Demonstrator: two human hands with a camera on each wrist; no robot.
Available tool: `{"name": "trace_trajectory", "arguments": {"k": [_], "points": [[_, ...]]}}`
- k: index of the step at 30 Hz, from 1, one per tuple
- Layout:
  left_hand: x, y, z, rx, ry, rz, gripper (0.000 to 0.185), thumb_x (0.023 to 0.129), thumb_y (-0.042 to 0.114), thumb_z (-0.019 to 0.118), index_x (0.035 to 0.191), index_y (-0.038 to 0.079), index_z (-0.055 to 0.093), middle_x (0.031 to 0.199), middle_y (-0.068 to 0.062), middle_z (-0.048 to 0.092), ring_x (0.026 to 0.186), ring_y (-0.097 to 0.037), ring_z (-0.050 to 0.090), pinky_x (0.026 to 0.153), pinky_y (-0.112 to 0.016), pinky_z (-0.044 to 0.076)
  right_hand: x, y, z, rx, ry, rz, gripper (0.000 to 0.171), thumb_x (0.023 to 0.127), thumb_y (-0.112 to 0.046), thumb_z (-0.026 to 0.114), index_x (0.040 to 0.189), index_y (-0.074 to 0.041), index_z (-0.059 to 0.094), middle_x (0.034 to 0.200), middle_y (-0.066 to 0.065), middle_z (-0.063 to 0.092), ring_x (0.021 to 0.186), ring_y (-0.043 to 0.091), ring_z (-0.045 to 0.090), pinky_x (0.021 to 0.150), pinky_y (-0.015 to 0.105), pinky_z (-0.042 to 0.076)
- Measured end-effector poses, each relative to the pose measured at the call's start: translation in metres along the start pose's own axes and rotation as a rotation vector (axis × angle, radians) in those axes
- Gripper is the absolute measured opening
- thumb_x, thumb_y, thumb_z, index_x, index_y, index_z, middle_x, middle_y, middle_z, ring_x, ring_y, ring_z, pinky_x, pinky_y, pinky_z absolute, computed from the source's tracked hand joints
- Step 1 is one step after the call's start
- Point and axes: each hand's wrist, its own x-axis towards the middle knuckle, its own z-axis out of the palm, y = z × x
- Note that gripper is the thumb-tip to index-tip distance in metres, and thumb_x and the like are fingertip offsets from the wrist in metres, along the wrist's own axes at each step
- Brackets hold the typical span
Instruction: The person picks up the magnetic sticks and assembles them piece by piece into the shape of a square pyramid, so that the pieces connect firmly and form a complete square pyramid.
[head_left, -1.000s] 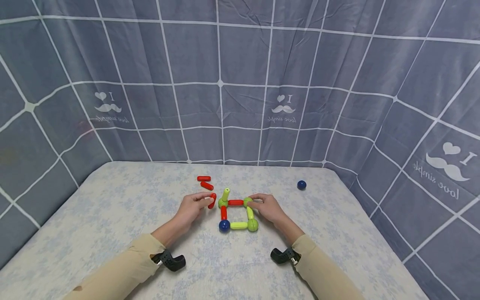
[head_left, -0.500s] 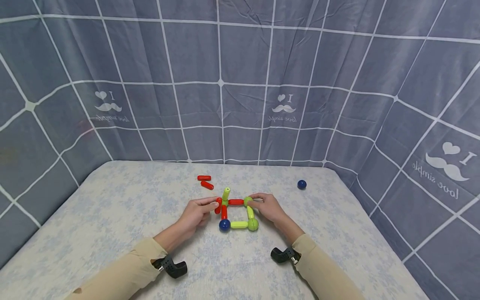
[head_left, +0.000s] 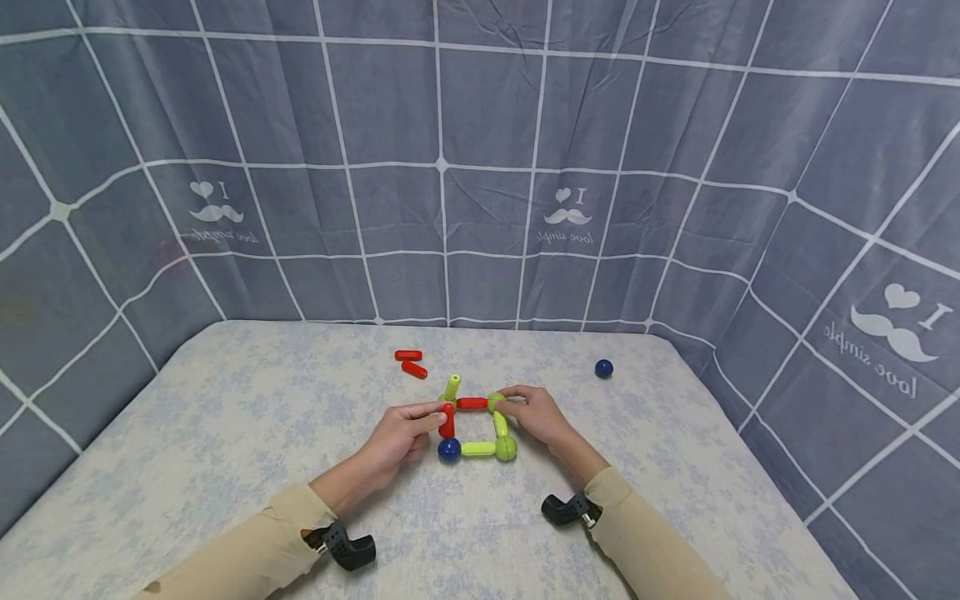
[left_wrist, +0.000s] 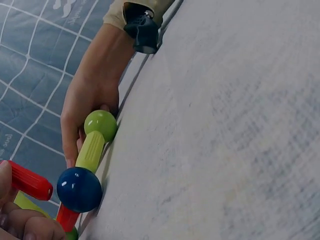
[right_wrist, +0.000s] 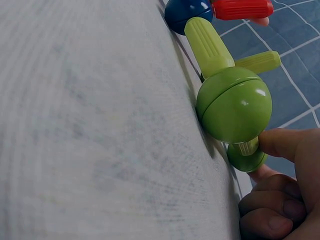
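Observation:
My left hand [head_left: 396, 442] pinches a red magnetic rod [head_left: 447, 421] between thumb and index finger. In the left wrist view that rod's free end [left_wrist: 44, 190] points toward the blue ball [left_wrist: 79, 190], raised off the tabletop. A square of rods and balls lies on the table: the blue ball at near left, a green ball [head_left: 506, 449] at near right, another green ball [head_left: 496, 402] at far right. My right hand [head_left: 536, 414] holds the far-right ball with its fingertips. A yellow-green rod [head_left: 452, 387] stands up from the far-left ball, which the left fingers mostly cover.
Two loose red rods, one farther back [head_left: 408, 355] and one slanted [head_left: 414, 369], lie beyond the left hand. A loose blue ball [head_left: 603, 368] rests at the back right. A grey checked curtain [head_left: 480, 208] hangs behind the patterned tabletop [head_left: 225, 433].
The left hand has carried its red rod rightward, from beside the square to over the square's left side. The right hand has stayed at the far-right ball.

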Motion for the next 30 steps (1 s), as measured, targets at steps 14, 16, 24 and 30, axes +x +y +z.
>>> {"name": "trace_trajectory", "arguments": {"k": [14, 16, 24, 30], "points": [[-0.0053, -0.0048, 0.0014, 0.015, -0.050, -0.003, 0.046, 0.097, 0.021, 0.068, 0.139, 0.006, 0.060, 0.060, 0.007, 0.032, 0.048, -0.010, 0.024, 0.047, -0.022, 0.024, -0.0008, -0.0007, 0.0000, 0.014, -0.004, -0.016, 0.034, 0.092, -0.041, 0.071, 0.119, -0.021, 0.074, 0.137, 0.008, 0.062, 0.111, 0.022, 0.062, 0.088, 0.042, 0.050], [-0.0058, -0.0046, 0.0009, 0.021, -0.053, 0.000, 0.047, 0.096, 0.021, 0.068, 0.140, 0.005, 0.060, 0.060, 0.007, 0.032, 0.048, -0.010, 0.024, 0.047, -0.022, 0.024, -0.0007, -0.0007, -0.0001, 0.011, -0.002, -0.017, 0.034, 0.092, -0.041, 0.071, 0.119, -0.021, 0.074, 0.137, 0.008, 0.062, 0.109, 0.020, 0.062, 0.088, 0.041, 0.050], [-0.0054, -0.0081, 0.0038, 0.263, 0.038, 0.069, 0.036, 0.085, 0.022, 0.081, 0.116, 0.006, 0.073, 0.059, 0.004, 0.034, 0.052, -0.013, 0.031, 0.051, -0.025, 0.028, -0.0007, 0.0004, 0.0000, 0.014, -0.008, -0.034, 0.040, 0.092, -0.040, 0.071, 0.128, -0.023, 0.070, 0.145, 0.008, 0.057, 0.115, 0.024, 0.060, 0.092, 0.045, 0.049], [-0.0077, -0.0088, 0.0090, 0.486, 0.117, 0.069, 0.023, 0.080, 0.019, 0.085, 0.099, 0.012, 0.074, 0.058, 0.003, 0.036, 0.051, -0.014, 0.032, 0.049, -0.025, 0.026, -0.0009, 0.0020, -0.0001, 0.020, -0.023, -0.046, 0.040, 0.093, -0.040, 0.070, 0.130, -0.026, 0.070, 0.146, 0.008, 0.056, 0.135, 0.032, 0.051, 0.105, 0.053, 0.045]]}}
